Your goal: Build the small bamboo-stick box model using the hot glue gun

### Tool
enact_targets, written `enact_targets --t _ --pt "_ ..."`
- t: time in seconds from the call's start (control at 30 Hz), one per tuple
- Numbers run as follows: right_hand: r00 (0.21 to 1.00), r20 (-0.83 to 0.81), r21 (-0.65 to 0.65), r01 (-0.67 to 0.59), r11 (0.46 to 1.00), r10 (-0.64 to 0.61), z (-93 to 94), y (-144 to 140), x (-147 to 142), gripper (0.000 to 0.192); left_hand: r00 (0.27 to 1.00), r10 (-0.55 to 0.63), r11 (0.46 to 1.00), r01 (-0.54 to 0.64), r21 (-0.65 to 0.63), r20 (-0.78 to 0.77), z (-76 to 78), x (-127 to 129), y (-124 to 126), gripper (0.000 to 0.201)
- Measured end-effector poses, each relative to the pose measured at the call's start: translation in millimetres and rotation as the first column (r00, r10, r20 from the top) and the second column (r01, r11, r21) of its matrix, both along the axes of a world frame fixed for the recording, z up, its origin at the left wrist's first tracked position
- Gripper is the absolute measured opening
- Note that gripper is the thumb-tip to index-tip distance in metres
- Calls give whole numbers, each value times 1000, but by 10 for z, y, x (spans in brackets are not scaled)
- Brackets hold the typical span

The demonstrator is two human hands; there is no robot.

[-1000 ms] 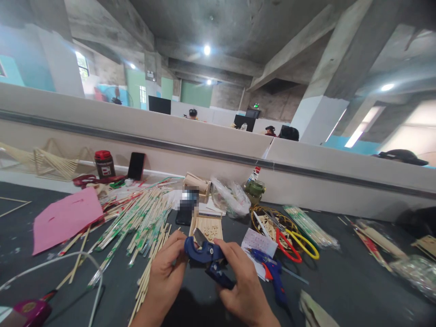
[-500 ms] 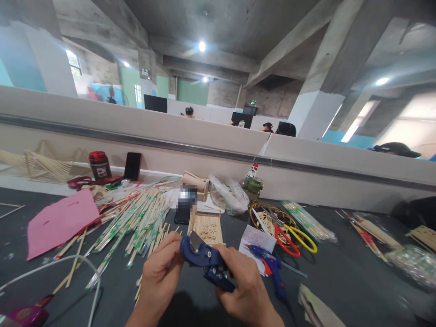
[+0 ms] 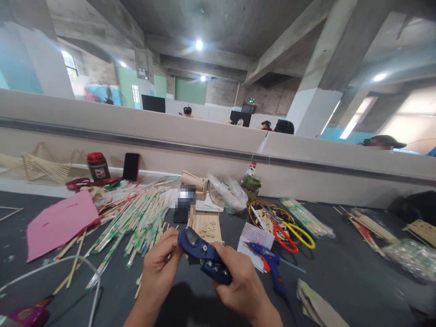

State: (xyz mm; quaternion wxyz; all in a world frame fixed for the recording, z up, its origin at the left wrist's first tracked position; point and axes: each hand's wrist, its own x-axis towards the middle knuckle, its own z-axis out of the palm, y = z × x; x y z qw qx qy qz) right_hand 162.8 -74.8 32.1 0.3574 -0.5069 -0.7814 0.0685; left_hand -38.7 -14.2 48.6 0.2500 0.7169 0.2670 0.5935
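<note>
My right hand (image 3: pixel 240 277) is wrapped around the handles of a blue pipe cutter (image 3: pixel 195 245), which I hold above the dark table. The cutter's curved jaw and metal blade point up and to the left. Close beside the jaw is my left hand (image 3: pixel 161 261), its thumb and fingers pinched together; what they hold, if anything, is hidden. Behind the cutter lies a small mat of wooden sticks (image 3: pixel 214 220) with short cut pieces (image 3: pixel 207 230) scattered on it.
Wrapped chopsticks (image 3: pixel 136 215) and a pink sheet (image 3: pixel 61 222) spread on the left. Rightward are a blue glue gun (image 3: pixel 270 261), scissors (image 3: pixel 288 234) over a round basket (image 3: pixel 254 211), and a folded cloth (image 3: pixel 318 302). A pale partition (image 3: pixel 190 159) stands behind; a white cable (image 3: pixel 91 265) curves front left.
The cutter's blade has swung down toward its jaw and shows less above it. My hands and the cutter sit slightly further left in view.
</note>
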Motion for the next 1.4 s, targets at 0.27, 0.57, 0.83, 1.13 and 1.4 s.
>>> enact_targets --t 0.27,0.57,0.83,1.13,1.4 --pt "979 74 -92 195 976 -189 37 40 -96 77 996 85 992 -86 -93 -15 -67 99 -9 16" --pt "947 93 -154 319 935 -308 -15 61 -217 22 990 136 981 -141 -136 -40 -35 251 -85 19" --pt "928 94 -116 370 922 -360 -88 108 -232 15 993 113 982 -117 -146 -39 -54 246 -83 21" --pt "915 58 -40 401 915 -398 -57 105 -208 11 985 130 891 -64 -450 117 -137 211 33 26" --pt "832 -314 -127 441 888 -458 -38 182 81 29 954 191 768 2 -640 233 -207 194 103 43"
